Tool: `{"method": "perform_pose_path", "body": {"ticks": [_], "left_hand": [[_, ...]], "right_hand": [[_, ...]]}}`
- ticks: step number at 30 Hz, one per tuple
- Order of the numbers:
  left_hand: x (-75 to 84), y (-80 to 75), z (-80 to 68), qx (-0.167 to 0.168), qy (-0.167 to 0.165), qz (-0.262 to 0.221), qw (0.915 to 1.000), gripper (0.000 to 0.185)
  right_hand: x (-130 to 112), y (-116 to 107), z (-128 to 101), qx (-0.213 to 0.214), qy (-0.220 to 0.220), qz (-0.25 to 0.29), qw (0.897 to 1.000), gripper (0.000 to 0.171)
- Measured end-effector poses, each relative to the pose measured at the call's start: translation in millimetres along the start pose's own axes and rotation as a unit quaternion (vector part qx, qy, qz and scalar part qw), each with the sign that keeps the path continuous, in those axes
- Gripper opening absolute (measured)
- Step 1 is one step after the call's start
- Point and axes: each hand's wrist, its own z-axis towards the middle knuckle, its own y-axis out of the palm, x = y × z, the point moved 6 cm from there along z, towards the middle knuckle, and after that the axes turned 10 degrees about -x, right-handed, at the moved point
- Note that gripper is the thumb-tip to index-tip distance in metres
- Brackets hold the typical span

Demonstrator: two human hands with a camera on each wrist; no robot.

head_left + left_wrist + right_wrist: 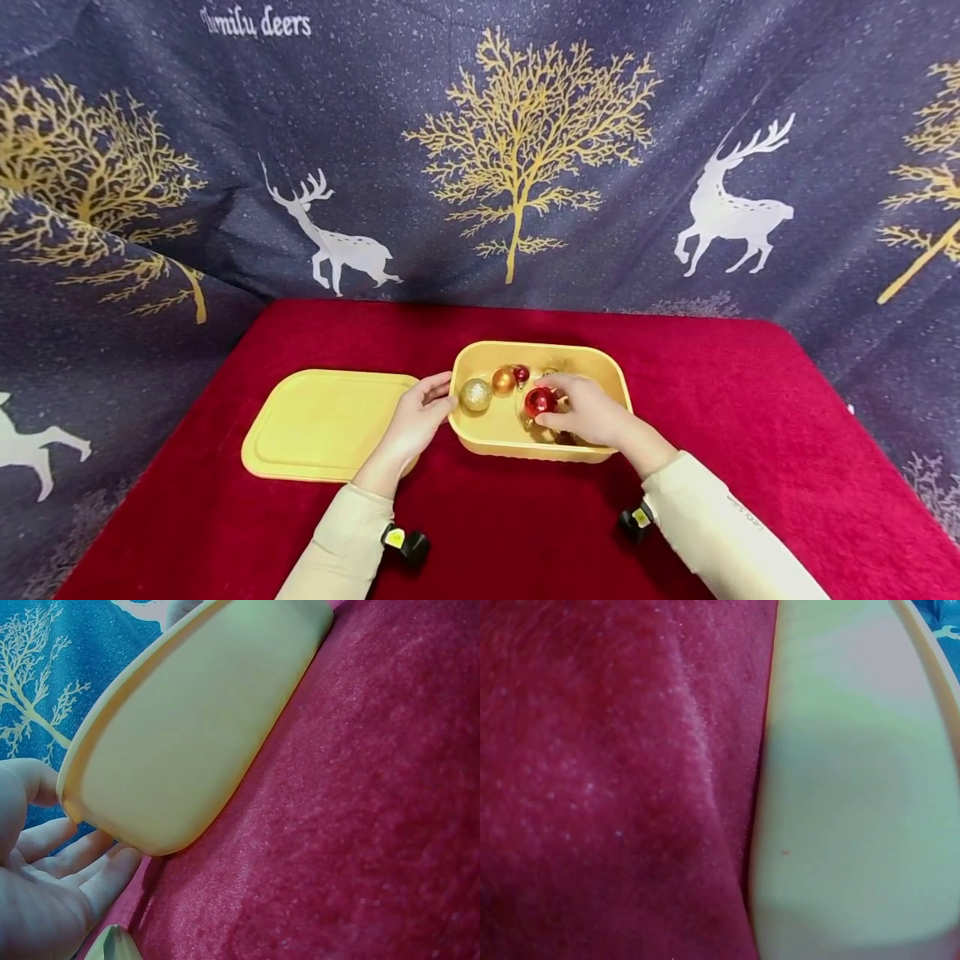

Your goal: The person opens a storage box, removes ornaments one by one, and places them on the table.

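Note:
In the head view, a yellow plastic box (498, 448) stands on the red cloth, holding several Christmas baubles. My right hand (588, 410) reaches into its right half and holds a shiny red bauble (540, 402) with the fingertips. To the left of that lie a glittery gold bauble (476, 395), an orange bauble (503, 381) and a small dark red bauble (521, 373). More baubles are partly hidden under the right hand. My left hand (420, 414) touches the box's left end; the left wrist view shows its fingers (112, 874) loosely extended against the outer wall.
A yellow lid (322, 421) lies flat left of the box, partly beneath the left forearm. Red plush cloth (750, 433) covers the table. Behind it hangs a dark blue backdrop (465, 250) printed with deer and golden trees.

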Motion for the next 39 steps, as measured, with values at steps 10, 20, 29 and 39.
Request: {"method": "perform_pose_path", "body": {"ticks": [10, 20, 29, 39], "left_hand": [[-0.1, 0.5, -0.6, 0.000, -0.004, -0.006, 1.0000, 0.047], [-0.6, 1.0, -1.5, 0.002, -0.004, -0.004, 1.0000, 0.047], [-2.6, 0.4, 0.0, 0.003, -0.003, -0.011, 0.9999, 0.047], [-1.8, -1.4, 0.6, 0.008, -0.002, -0.006, 0.9999, 0.046]], "right_hand": [[2.2, -8.0, -8.6, 0.022, -0.002, 0.017, 1.000, 0.049], [3.9, -16.5, -16.4, 0.034, 0.010, 0.046, 0.998, 0.048], [6.6, -26.6, -25.3, 0.075, 0.007, 0.046, 0.996, 0.048], [11.3, -39.7, -36.4, 0.111, 0.024, 0.051, 0.992, 0.048]]}}
